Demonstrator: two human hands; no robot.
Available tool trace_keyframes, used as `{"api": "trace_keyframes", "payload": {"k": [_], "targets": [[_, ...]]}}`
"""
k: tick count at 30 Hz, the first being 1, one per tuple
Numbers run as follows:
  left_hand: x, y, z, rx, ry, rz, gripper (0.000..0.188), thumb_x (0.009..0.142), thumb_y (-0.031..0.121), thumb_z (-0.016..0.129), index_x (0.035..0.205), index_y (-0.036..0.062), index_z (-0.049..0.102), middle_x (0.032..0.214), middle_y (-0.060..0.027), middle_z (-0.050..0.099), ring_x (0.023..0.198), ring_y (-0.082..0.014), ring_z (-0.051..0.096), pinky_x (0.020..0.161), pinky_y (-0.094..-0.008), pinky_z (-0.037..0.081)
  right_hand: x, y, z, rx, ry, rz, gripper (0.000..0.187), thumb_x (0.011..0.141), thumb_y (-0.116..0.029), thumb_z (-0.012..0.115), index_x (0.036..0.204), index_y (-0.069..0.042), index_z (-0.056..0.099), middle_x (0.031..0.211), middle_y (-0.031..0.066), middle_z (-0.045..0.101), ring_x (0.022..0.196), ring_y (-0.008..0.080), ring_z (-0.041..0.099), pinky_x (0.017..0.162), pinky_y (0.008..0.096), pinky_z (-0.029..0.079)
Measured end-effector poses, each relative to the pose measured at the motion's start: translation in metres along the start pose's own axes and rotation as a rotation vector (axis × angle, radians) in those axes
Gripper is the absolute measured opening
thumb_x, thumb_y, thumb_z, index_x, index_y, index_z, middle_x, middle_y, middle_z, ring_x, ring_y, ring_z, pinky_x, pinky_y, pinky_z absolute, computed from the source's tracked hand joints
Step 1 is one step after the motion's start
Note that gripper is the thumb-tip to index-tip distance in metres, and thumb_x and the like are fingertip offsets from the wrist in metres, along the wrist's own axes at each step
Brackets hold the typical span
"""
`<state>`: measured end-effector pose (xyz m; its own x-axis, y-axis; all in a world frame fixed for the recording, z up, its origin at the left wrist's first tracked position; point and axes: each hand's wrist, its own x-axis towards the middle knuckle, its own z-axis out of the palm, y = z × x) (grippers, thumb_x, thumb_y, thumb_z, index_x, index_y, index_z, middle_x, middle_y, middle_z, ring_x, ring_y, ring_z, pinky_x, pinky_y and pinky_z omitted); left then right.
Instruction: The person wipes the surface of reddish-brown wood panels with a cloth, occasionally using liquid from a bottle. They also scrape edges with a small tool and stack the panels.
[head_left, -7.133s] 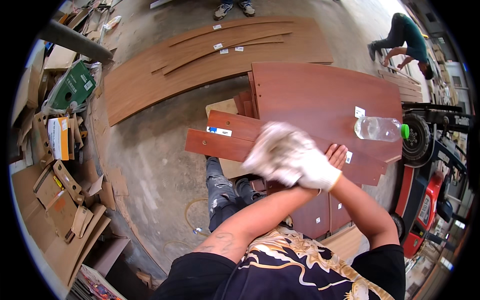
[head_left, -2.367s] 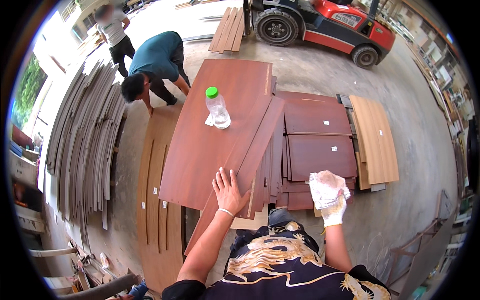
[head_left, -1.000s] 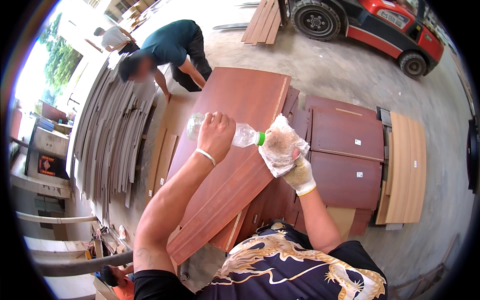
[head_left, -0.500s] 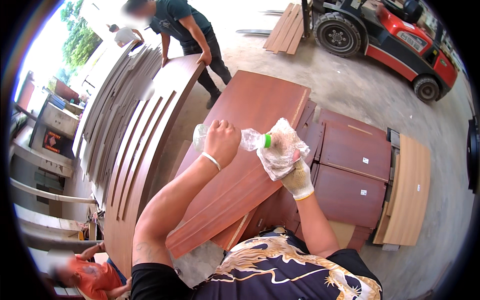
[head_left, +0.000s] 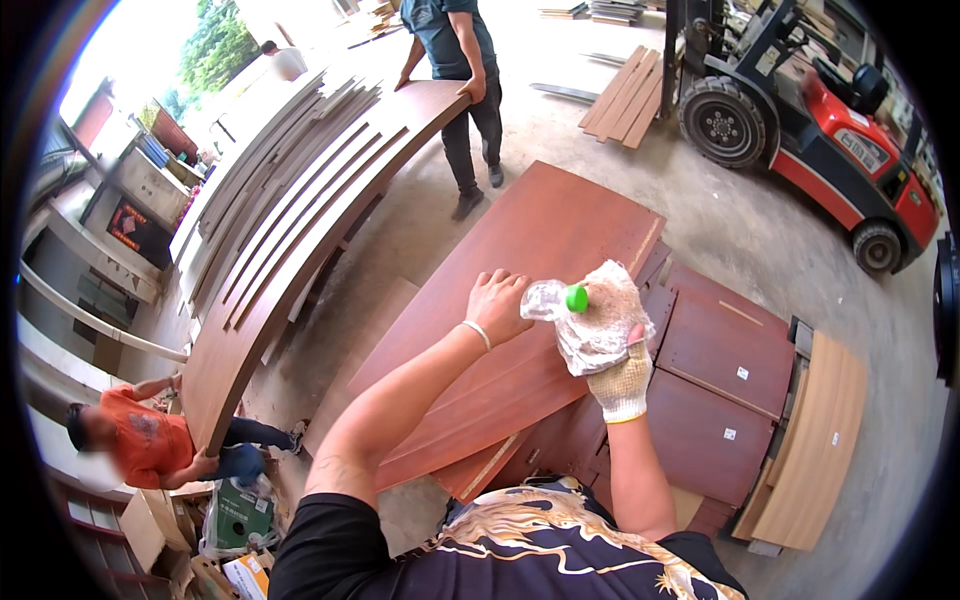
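Observation:
My left hand (head_left: 497,308), bare with a band at the wrist, is closed round a clear plastic bottle (head_left: 543,300) lying on its side. Its green cap (head_left: 577,298) points right, against a crumpled whitish rag (head_left: 608,325). In a knitted work glove, my right hand (head_left: 618,386) grips that rag, thumb on top. Both hands are above a large reddish-brown wood panel (head_left: 545,215) on a stack. Most of the bottle's body is hidden behind my left fingers.
Two people carry a long brown board (head_left: 300,270) on the left, above more stacked boards. More reddish panels (head_left: 725,345) and light wood panels (head_left: 815,430) lie to the right. A red forklift (head_left: 850,150) stands at far right; cartons (head_left: 160,525) sit at lower left.
The bottle's cap end has turned more toward me, and it stays by the rag. The view has shifted. The two people at the left have lifted or moved their board and stand more upright.

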<state>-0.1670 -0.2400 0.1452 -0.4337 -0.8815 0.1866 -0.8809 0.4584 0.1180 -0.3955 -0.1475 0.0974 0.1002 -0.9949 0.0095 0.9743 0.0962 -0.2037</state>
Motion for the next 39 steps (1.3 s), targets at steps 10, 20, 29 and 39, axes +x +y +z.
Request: {"api": "trace_keyframes", "payload": {"k": [10, 20, 29, 39], "targets": [[0.007, -0.062, 0.072, -0.923, 0.104, -0.475, 0.096, 0.075, 0.041, 0.092, 0.148, -0.0033, 0.048, 0.145, -0.0233, 0.059, 0.135, -0.0373, 0.056, 0.11, -0.0458, 0.049, -0.06, -0.012, -0.017, -0.093, 0.077, -0.189, 0.065, 0.103, -0.044, 0.064, 0.153, -0.006, 0.048, 0.151, 0.0159, 0.056, 0.138, 0.0386, 0.055, 0.115, 0.0575, 0.046], [-0.293, -0.007, 0.082, -0.062, 0.049, -0.385, 0.071, 0.098, 0.031, 0.064, 0.156, -0.0028, 0.039, 0.162, -0.0253, 0.039, 0.154, -0.0429, 0.03, 0.128, -0.0601, 0.014, -0.144, -0.041, -0.098, -0.724, 0.323, -0.378, 0.049, 0.109, -0.029, 0.055, 0.149, -0.001, 0.048, 0.132, 0.0127, 0.065, 0.083, 0.0154, 0.067, 0.072, 0.0314, 0.055], [-0.321, -0.018, 0.091, -0.076, -0.133, -0.476, 0.071, 0.101, 0.036, 0.055, 0.157, -0.0039, 0.036, 0.166, -0.0238, 0.033, 0.156, -0.0404, 0.025, 0.127, -0.0593, 0.013, -0.071, 0.177, -0.024, -1.867, -0.235, 0.227, 0.047, 0.104, -0.03, 0.049, 0.147, -0.013, 0.054, 0.147, 0.0069, 0.059, 0.133, 0.0211, 0.056, 0.12, 0.0426, 0.036], [-0.325, -0.016, 0.074, -0.032, -0.166, -0.526, 0.071, 0.101, 0.034, 0.054, 0.16, -0.0014, 0.035, 0.168, -0.0213, 0.032, 0.156, -0.0398, 0.027, 0.125, -0.0592, 0.016, -0.024, 0.122, -0.04, -2.139, -0.164, -0.108, 0.041, 0.109, -0.034, 0.039, 0.138, -0.011, 0.058, 0.141, 0.0051, 0.062, 0.136, 0.017, 0.053, 0.123, 0.0418, 0.032]]}}
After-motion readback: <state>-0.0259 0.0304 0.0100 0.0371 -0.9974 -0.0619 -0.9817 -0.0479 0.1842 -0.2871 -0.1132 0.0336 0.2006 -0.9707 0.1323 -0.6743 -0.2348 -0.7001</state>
